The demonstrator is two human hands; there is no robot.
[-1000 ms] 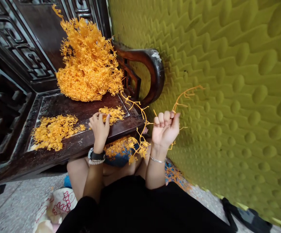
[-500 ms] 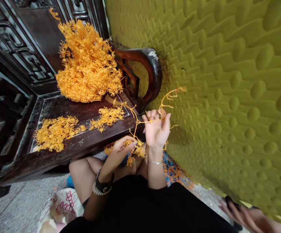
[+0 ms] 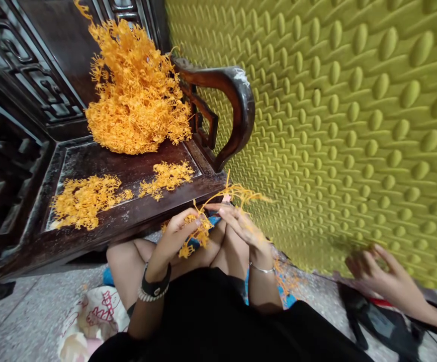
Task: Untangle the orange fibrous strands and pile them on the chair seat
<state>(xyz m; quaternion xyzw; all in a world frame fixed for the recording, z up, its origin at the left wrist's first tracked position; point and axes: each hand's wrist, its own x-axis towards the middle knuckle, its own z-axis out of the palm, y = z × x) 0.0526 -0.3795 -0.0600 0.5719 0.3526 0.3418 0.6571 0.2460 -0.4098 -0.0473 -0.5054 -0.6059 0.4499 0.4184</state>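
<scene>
Both hands low above the lap, just in front of the front edge of the dark wooden chair seat [image 3: 101, 229]. Left hand [image 3: 175, 234] with fingers pressed together, pinching a small tangle of orange plastic sprigs [image 3: 197, 234]. Right hand [image 3: 241, 223] with fingers closed on a thin orange branched strand [image 3: 237, 193], blurred, reaching up toward the seat edge. Strand and tangle touching each other between the two hands, over the knees.

On the seat, three orange heaps counted: one big pile [image 3: 137, 95] at the back against the carved backrest, one flat patch [image 3: 84, 201] near the left front edge, one smaller patch [image 3: 167, 177] near the right front edge. Bare dark wood between the patches and along the front rim. One curved armrest [image 3: 233, 108] at the right, just beside the green bumpy wall [image 3: 354, 125]; only a narrow gap there.

Open floor [image 3: 25, 317] at the lower left, with one printed cloth bag [image 3: 90, 317]. At the lower right, one hand of another person [image 3: 369, 271], well apart, over a dark bag [image 3: 384, 324].
</scene>
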